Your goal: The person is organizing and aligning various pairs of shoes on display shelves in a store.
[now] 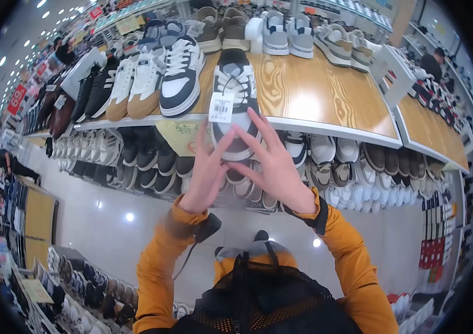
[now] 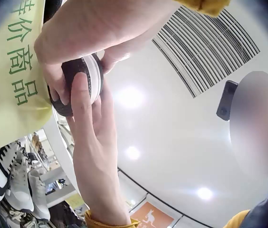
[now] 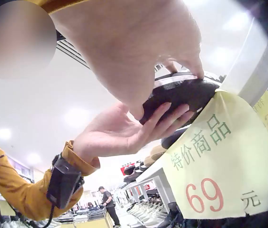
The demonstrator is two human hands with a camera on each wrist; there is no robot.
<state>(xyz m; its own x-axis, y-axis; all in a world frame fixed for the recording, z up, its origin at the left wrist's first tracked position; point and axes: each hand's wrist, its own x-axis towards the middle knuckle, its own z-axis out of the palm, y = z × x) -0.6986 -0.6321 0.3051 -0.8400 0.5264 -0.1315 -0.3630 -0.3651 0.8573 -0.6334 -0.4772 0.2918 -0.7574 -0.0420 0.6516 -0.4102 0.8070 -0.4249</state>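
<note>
A black, grey and white sneaker [image 1: 239, 119] has its toe past the shelf's front edge, with a white barcode tag [image 1: 221, 107] on its laces. My left hand [image 1: 207, 175] grips the toe from the left; in the right wrist view, that hand's fingers [image 3: 165, 118] lie against the dark sole [image 3: 181, 97]. From the right, my right hand [image 1: 275, 167] holds the toe between thumb and fingers. Both hands close round the toe in the left wrist view, the left [image 2: 101, 31] above and the right [image 2: 96, 152] below.
More sneakers [image 1: 182, 75] stand left of and behind the held one on the wooden shelf [image 1: 314, 94]. A yellow price sign [image 1: 178, 136] hangs at its front edge, above lower rows of shoes [image 1: 164, 161]. A cable [image 1: 186, 261] hangs from my left wrist camera.
</note>
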